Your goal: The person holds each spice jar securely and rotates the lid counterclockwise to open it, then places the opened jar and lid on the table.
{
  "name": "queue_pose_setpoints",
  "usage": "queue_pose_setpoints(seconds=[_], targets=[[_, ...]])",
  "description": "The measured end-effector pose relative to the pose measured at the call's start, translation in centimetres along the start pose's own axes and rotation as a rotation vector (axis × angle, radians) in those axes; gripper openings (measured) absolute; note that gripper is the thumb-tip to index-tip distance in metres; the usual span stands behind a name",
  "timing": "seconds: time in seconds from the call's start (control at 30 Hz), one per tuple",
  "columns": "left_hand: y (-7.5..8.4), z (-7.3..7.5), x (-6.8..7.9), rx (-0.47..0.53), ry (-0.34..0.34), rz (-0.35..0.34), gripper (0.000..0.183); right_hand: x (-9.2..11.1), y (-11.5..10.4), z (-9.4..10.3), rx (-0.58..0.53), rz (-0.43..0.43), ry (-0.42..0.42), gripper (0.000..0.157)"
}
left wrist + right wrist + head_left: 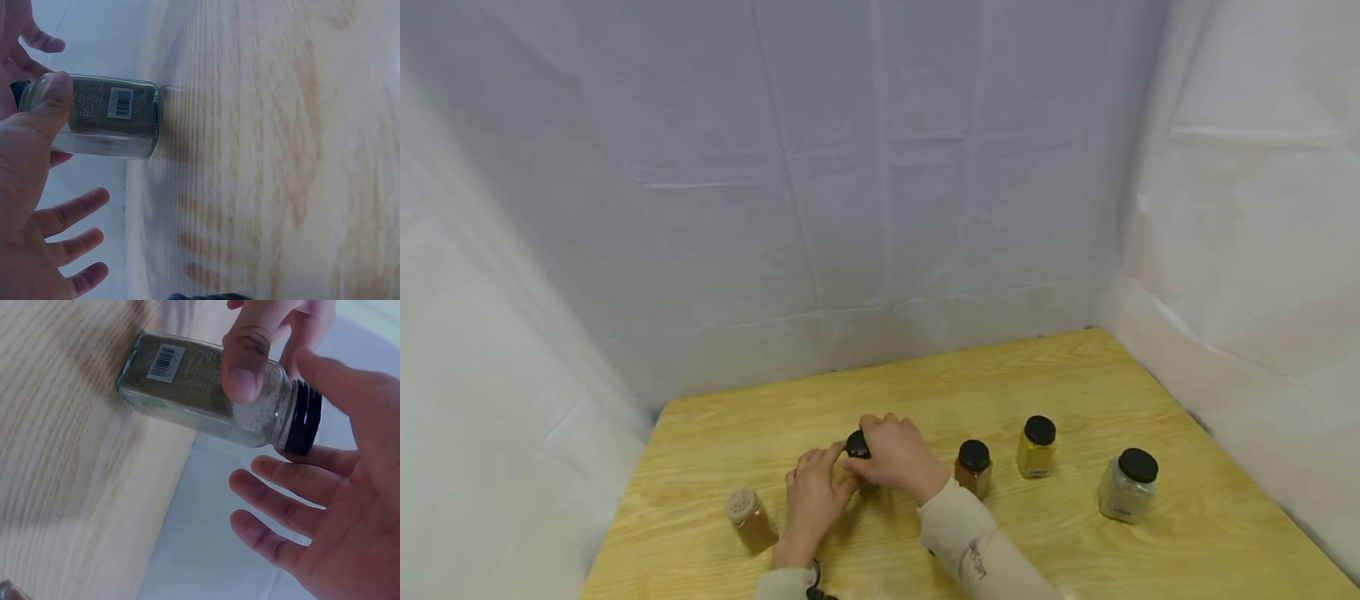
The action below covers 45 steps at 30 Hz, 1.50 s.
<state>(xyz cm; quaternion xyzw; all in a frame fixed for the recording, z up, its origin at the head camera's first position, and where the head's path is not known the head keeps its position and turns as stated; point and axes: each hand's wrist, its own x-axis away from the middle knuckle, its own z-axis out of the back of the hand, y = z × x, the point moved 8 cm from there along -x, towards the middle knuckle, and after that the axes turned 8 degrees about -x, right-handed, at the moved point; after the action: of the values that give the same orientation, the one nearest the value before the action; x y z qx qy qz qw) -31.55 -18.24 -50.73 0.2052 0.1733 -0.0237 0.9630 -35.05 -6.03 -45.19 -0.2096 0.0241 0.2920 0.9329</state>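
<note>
A square glass spice jar (187, 375) with a barcode label and grey-brown powder inside stands upright on the table between my hands. My left hand (815, 500) grips its body between thumb and index finger, the other fingers spread apart. At the top, my right hand (898, 454) holds the black lid (305, 419) between thumb and index finger, its remaining fingers loose beside it. The lid sits on the jar's neck. In the head view the hands hide most of the jar's body. Left of my left hand is a jar with a perforated tan top (742, 504).
Right of my hands stand three black-lidded jars: one with orange-brown powder (973, 482), partly behind my right sleeve, one with yellow contents (1036, 457), and a wider, pale one (1126, 493). White sheeting (880, 208) hangs around the wooden table (925, 383).
</note>
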Motion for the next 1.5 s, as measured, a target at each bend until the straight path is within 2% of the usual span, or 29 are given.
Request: queue_pose_setpoints(seconds=[0.5, 1.0, 1.17, 1.5], targets=[[-0.1, -0.2, -0.1, -0.003, -0.003, 0.014, 0.053, 0.1, 0.3, 0.5, -0.055, 0.027, 0.008, 0.049], [-0.2, -0.3, -0.1, -0.008, 0.009, 0.01, 0.052, 0.6, 0.3, 1.0, -0.029, 0.004, 0.028, 0.052], [-0.1, -0.2, -0.1, -0.018, 0.042, -0.003, 0.053, 0.8, 0.3, 1.2, -0.011, 0.007, 0.045, 0.052], [-0.2, -0.4, -0.1, -0.027, 0.002, 0.029, 0.055, 1.4, 0.5, 1.6, 0.011, 0.018, 0.097, 0.051]])
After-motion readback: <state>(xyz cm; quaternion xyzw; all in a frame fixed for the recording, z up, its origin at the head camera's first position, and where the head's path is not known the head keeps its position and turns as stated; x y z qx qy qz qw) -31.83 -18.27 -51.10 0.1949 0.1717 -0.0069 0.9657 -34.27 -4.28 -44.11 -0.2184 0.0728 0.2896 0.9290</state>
